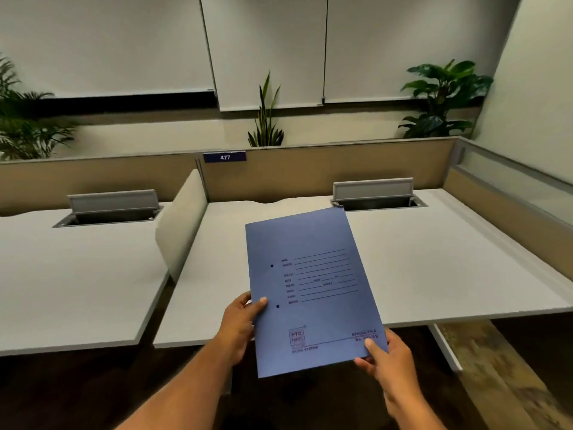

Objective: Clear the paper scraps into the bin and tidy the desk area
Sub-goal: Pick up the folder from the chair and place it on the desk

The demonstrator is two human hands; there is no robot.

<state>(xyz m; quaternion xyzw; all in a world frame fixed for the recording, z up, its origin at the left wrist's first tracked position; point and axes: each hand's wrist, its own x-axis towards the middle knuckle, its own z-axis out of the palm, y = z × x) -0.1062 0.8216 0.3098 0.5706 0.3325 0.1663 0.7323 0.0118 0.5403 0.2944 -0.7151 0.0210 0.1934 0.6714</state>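
Note:
A blue cardboard file folder (313, 290) with printed form lines is held flat above the front edge of the white desk (434, 259). My left hand (240, 327) grips its left edge, thumb on top. My right hand (387, 358) pinches its lower right corner, thumb on the cover. No paper scraps and no bin show in this view.
An open cable flap (373, 193) sits at the back of the desk. A white divider panel (181, 221) separates it from the neighbouring desk (77, 274), which has its own flap (113, 203). Tan partitions with a "477" tag (224, 157) and plants (266, 119) stand behind.

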